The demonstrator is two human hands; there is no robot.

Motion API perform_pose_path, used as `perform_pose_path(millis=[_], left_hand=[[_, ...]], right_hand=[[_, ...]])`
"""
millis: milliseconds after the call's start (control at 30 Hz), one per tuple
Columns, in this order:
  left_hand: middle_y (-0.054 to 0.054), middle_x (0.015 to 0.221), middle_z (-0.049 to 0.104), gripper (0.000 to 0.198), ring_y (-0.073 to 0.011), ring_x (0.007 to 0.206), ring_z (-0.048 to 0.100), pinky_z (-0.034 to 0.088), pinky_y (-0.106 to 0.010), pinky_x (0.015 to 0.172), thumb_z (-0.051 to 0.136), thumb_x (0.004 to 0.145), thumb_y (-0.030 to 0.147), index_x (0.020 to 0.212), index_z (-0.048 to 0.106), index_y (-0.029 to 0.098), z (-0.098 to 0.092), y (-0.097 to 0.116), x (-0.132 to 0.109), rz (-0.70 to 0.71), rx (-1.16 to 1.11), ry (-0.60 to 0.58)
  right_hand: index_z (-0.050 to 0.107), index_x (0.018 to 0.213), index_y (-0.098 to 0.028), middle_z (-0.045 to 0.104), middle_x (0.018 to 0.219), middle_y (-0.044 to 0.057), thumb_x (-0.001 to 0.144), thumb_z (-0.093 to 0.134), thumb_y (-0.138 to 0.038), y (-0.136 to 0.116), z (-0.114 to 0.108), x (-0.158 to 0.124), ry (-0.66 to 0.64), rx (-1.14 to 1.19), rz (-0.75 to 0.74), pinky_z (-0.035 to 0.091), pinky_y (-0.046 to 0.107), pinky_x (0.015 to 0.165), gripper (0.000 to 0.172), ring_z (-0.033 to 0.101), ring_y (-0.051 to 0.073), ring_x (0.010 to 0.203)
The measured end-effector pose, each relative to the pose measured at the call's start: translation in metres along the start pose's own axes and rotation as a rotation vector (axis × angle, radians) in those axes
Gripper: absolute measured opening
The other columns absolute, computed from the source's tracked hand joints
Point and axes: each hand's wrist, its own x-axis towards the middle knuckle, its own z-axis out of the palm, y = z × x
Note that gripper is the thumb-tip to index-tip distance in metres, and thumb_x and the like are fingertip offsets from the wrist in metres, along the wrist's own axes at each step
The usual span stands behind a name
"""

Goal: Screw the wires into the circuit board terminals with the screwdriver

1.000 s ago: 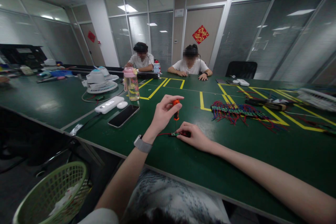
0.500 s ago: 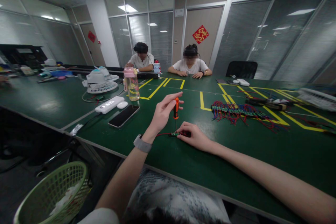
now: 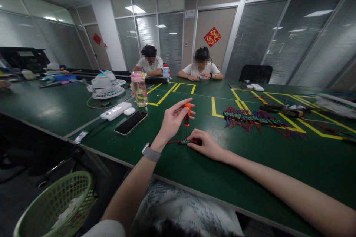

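Note:
My left hand (image 3: 172, 119) is closed around the orange and black handle of a screwdriver (image 3: 187, 115), which stands upright. Its thin shaft points down and its tip meets a small green circuit board (image 3: 184, 142) lying on the green table. The fingertips of my right hand (image 3: 204, 143) pinch the right end of that board and hide part of it. A red wire (image 3: 172, 142) runs out from the board's left side, and dark shadow or wire under my right palm is hard to make out.
To the right lies a row of circuit boards with red and blue wires (image 3: 251, 116). A phone (image 3: 131, 122), a white power strip (image 3: 116, 111), a pink-lided bottle (image 3: 139, 90) and white fans (image 3: 107, 87) are on the left. A green basket (image 3: 55, 203) stands below. Two people sit opposite.
The thumb and fingers of my left hand have shifted slightly on the screwdriver handle, and the wrist has turned a little. My right hand and the board stay in place.

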Motion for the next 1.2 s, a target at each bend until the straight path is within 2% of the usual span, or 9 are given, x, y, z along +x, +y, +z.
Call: perform_pose_path(millis=[167, 367, 467, 567, 733, 833, 933, 1100, 1200], left_hand=[[-0.003, 0.092, 0.06, 0.023, -0.011, 0.077, 0.059, 0.052, -0.022, 0.069, 0.064, 0.081, 0.031, 0.102, 0.068, 0.021, -0.0003, -0.0001, -0.0008, 0.111, 0.253, 0.128], [-0.007, 0.109, 0.06, 0.034, -0.0132, 0.082, 0.062, 0.055, -0.027, 0.07, 0.05, 0.09, 0.031, 0.122, 0.057, 0.022, 0.0018, 0.0001, -0.0025, 0.075, 0.13, 0.024], [-0.004, 0.097, 0.059, 0.03, -0.012, 0.079, 0.059, 0.053, -0.024, 0.067, 0.063, 0.082, 0.031, 0.111, 0.064, 0.022, 0.0004, -0.0009, -0.0029, 0.123, 0.245, 0.106], [-0.004, 0.098, 0.058, 0.022, -0.0134, 0.088, 0.056, 0.05, -0.025, 0.077, 0.063, 0.082, 0.03, 0.103, 0.068, 0.023, -0.0001, -0.0006, -0.0031, 0.206, 0.37, 0.168], [-0.008, 0.121, 0.056, 0.036, -0.0142, 0.088, 0.062, 0.055, -0.029, 0.075, 0.042, 0.093, 0.032, 0.127, 0.053, 0.025, 0.0039, -0.0004, -0.0041, 0.087, 0.114, 0.026], [-0.005, 0.105, 0.06, 0.038, -0.011, 0.075, 0.061, 0.055, -0.025, 0.066, 0.055, 0.087, 0.034, 0.123, 0.055, 0.024, 0.0047, -0.0017, -0.0048, 0.056, 0.146, 0.08], [-0.003, 0.096, 0.057, 0.028, -0.0123, 0.082, 0.058, 0.053, -0.022, 0.069, 0.063, 0.081, 0.033, 0.107, 0.065, 0.023, 0.0035, -0.0017, -0.0048, 0.124, 0.297, 0.155], [-0.008, 0.117, 0.056, 0.035, -0.0159, 0.093, 0.061, 0.056, -0.029, 0.076, 0.042, 0.093, 0.032, 0.123, 0.056, 0.023, 0.003, 0.0004, -0.003, 0.06, 0.074, 0.007], [-0.007, 0.106, 0.061, 0.036, -0.0136, 0.08, 0.064, 0.057, -0.028, 0.07, 0.049, 0.09, 0.032, 0.124, 0.055, 0.021, 0.0031, 0.0008, -0.0026, 0.009, 0.011, 0.006]], right_hand=[[0.07, 0.087, -0.015, 0.057, 0.08, 0.003, 0.08, 0.063, -0.018, 0.0004, -0.0002, 0.0001, 0.001, 0.006, -0.004, 0.044, 0.025, 0.061, 0.01, 0.054, 0.013, 0.067], [0.069, 0.087, -0.015, 0.056, 0.079, 0.003, 0.08, 0.063, -0.018, 0.0, -0.0003, 0.0003, -0.001, 0.004, -0.002, 0.043, 0.024, 0.06, 0.01, 0.053, 0.012, 0.066], [0.069, 0.087, -0.015, 0.056, 0.079, 0.003, 0.08, 0.063, -0.019, 0.0007, 0.0002, 0.0, 0.002, 0.011, -0.006, 0.043, 0.024, 0.06, 0.01, 0.053, 0.012, 0.066], [0.069, 0.087, -0.015, 0.056, 0.079, 0.003, 0.08, 0.063, -0.019, 0.0011, 0.0003, -0.0003, 0.004, 0.011, -0.008, 0.043, 0.025, 0.061, 0.01, 0.053, 0.012, 0.067], [0.069, 0.087, -0.015, 0.056, 0.079, 0.003, 0.08, 0.063, -0.018, 0.0012, 0.0004, -0.0001, 0.008, 0.016, -0.011, 0.044, 0.025, 0.061, 0.01, 0.053, 0.012, 0.066], [0.069, 0.087, -0.016, 0.056, 0.079, 0.002, 0.08, 0.063, -0.018, 0.0014, 0.0006, 0.0, 0.006, 0.011, -0.008, 0.044, 0.024, 0.061, 0.01, 0.053, 0.012, 0.066], [0.069, 0.088, -0.016, 0.056, 0.079, 0.002, 0.08, 0.063, -0.018, 0.0014, 0.0007, -0.0001, 0.004, 0.007, -0.006, 0.044, 0.025, 0.061, 0.01, 0.053, 0.012, 0.066], [0.07, 0.088, -0.017, 0.056, 0.079, 0.002, 0.081, 0.063, -0.019, 0.001, 0.0003, -0.0002, 0.001, -0.001, -0.004, 0.044, 0.025, 0.061, 0.01, 0.053, 0.012, 0.066], [0.07, 0.088, -0.016, 0.057, 0.079, 0.002, 0.08, 0.063, -0.019, 0.0003, -0.0001, -0.0002, 0.002, 0.0, -0.007, 0.044, 0.025, 0.062, 0.01, 0.054, 0.012, 0.067]])
